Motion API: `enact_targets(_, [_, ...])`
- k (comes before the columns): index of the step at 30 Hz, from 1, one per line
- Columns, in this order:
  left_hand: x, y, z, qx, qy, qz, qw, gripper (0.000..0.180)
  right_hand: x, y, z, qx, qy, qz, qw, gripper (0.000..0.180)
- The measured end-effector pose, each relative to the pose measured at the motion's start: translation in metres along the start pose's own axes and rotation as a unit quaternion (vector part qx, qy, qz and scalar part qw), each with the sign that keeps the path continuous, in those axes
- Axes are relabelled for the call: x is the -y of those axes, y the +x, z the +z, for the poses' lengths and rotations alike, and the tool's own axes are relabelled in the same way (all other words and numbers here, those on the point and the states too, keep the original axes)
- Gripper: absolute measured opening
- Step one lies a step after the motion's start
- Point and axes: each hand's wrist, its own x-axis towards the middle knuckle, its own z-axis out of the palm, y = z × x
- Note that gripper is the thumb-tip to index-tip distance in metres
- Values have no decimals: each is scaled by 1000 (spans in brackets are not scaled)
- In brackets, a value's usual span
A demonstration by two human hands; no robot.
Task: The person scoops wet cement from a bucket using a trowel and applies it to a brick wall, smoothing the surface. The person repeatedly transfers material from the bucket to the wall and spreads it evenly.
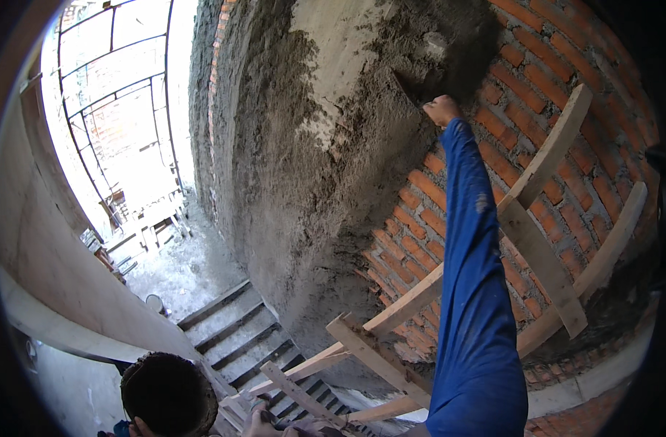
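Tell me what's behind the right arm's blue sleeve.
Red brickwork shows on both sides of the blue sleeve, as do wooden boards. What lies directly behind it is covered, so whether the boards meet there can't be seen.

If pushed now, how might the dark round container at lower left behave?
The container looks stiff, its outline round; its crusted rim is probably not slippery; with the left hand at one edge, it may tip.

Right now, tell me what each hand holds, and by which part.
Right hand: dark metal trowel, by its handle end. Left hand: dark, round, crusted container, by its near edge.
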Motion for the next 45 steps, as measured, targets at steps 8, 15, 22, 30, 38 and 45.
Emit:
enact_targets(8, [-29,4,2,132,41,-79,987,59,-50,-19,-79,-22,20,0,1000,52])
enact_targets(15, [-25,8,9,143,-37,-104,984,61,-38,-66,-136,-50,-212,36,975,53])
enact_targets(22, [0,10,27,175,-101,-117,972,60,52,-152,-146,-113,-287,57,950,38])
enact_targets(30, [6,12,55,121,-321,-75,936,25,128,-240,-165,106,84,-222,966,32])
enact_targets(38, [-9,3,49,116,-325,-78,935,24,89,-131,-96,45,304,30,951,34])
enact_targets(45, [-29,1,51,119,-319,-81,937,30,83,-228,-41,-163,227,-115,953,35])
